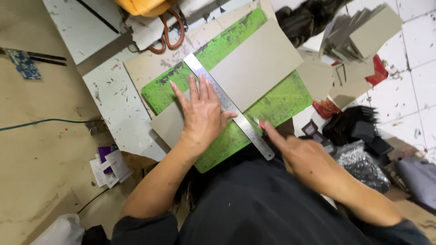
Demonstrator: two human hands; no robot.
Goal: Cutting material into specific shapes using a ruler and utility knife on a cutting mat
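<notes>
— What have your hands got hold of?

— My left hand (203, 114) lies flat, fingers spread, pressing down on a steel ruler (229, 108) and the grey cardboard sheet (254, 68) beneath it. Nothing is gripped; it is a clamp made by the palm. My right hand (303, 156) sits by the ruler's near end, forefinger stretched out along its edge. Whether it pinches a small blade I cannot tell; the fingers hide it.

— Where does the cardboard lie?

— On a worn green cutting mat (277, 102), which rests on the floor. The ruler crosses the sheet on a slant.

— How would that sheet handle?

— I judge it light and fairly stiff, flat enough to slide on the mat if pressure eases, so the ruler wants weight spread along its length. To lift the sheet I would take it by an edge; a corner would likely bend.

— What else is nearby?

— Orange-handled scissors (169, 36) beyond the mat, and a stack of cut grey pieces (363, 31) to the right.
</notes>
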